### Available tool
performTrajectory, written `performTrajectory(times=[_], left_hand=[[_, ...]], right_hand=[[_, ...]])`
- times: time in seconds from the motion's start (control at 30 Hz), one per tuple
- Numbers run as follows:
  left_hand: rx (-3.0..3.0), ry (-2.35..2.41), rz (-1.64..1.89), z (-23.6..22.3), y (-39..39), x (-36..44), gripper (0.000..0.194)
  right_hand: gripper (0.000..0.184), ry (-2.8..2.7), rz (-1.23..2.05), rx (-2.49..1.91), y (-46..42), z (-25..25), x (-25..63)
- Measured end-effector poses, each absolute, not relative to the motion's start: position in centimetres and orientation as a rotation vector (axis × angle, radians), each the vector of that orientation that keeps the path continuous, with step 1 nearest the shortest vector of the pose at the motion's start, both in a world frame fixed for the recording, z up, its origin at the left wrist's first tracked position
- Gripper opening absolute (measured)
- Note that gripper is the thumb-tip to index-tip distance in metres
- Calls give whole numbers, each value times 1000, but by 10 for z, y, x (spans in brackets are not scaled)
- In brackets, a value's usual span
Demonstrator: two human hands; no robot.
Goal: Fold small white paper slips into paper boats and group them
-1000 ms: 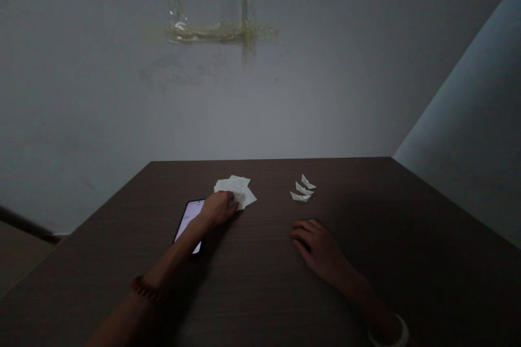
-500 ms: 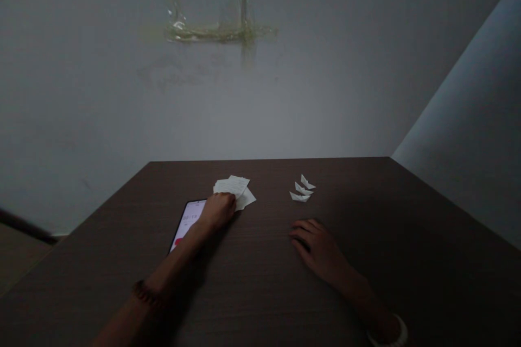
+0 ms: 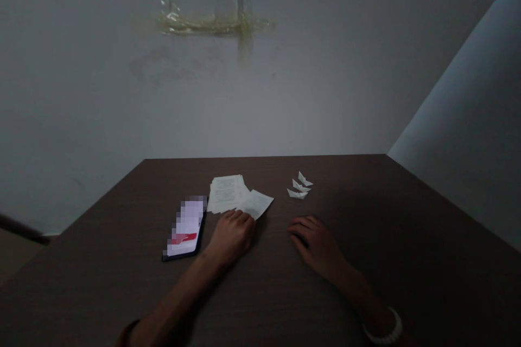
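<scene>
On the dark wooden table (image 3: 350, 260), the left hand (image 3: 232, 237) is laid palm-down, its fingers touching the near edge of a loose paper sheet (image 3: 256, 204) that overlaps a stack of printed pages (image 3: 225, 194), with a smartphone (image 3: 185, 227) just beside. The right hand (image 3: 317, 244) is rested flat and empty, near three small folded paper boats (image 3: 298, 186).

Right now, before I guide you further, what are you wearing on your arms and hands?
Both arms are bare, with no sleeves, gloves or cables on the left hand or right hand. A dark brownish band shows on the left arm at the frame's edge, and a chunky white band circles the right wrist.
</scene>
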State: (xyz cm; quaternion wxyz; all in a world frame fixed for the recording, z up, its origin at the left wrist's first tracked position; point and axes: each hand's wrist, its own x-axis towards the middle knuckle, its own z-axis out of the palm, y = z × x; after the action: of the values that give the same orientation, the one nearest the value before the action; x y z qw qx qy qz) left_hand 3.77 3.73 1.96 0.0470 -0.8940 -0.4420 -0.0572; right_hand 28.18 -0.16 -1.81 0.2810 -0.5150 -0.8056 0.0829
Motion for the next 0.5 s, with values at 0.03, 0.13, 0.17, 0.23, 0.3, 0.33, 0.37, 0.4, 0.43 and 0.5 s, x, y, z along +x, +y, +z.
performTrajectory(times=[0.03, 0.13, 0.17, 0.23, 0.3, 0.33, 0.37, 0.4, 0.43, 0.5], left_hand=[[-2756, -1316, -178, 17, 33, 39, 24], [-2812, -1254, -171, 13, 21, 43, 22], [-2818, -1243, -169, 12, 17, 44, 22], [-2838, -1206, -144, 11, 9, 49, 21], [-2861, -1177, -127, 9, 1, 54, 20], [-2864, -1177, -124, 9, -2, 57, 19], [-2863, -1178, -126, 8, -5, 60, 19], [-2868, -1181, -133, 7, -7, 63, 18], [-2867, -1184, -147, 6, -9, 66, 17], [-2884, -1161, -181, 5, -13, 71, 19]], right_hand=[[17, -2154, 217, -1384, -2, -18, 282], [18, -2154, 207, -1387, -1, -17, 282], [18, -2154, 206, -1387, -1, -17, 281], [19, -2150, 206, -1389, -1, -17, 281], [18, -2130, 206, -1392, 0, -18, 281], [18, -2117, 207, -1394, 0, -18, 281], [18, -2107, 210, -1394, 0, -18, 280], [18, -2101, 213, -1392, 0, -18, 280], [18, -2100, 217, -1388, 0, -18, 280], [17, -2104, 219, -1375, 0, -18, 279]])
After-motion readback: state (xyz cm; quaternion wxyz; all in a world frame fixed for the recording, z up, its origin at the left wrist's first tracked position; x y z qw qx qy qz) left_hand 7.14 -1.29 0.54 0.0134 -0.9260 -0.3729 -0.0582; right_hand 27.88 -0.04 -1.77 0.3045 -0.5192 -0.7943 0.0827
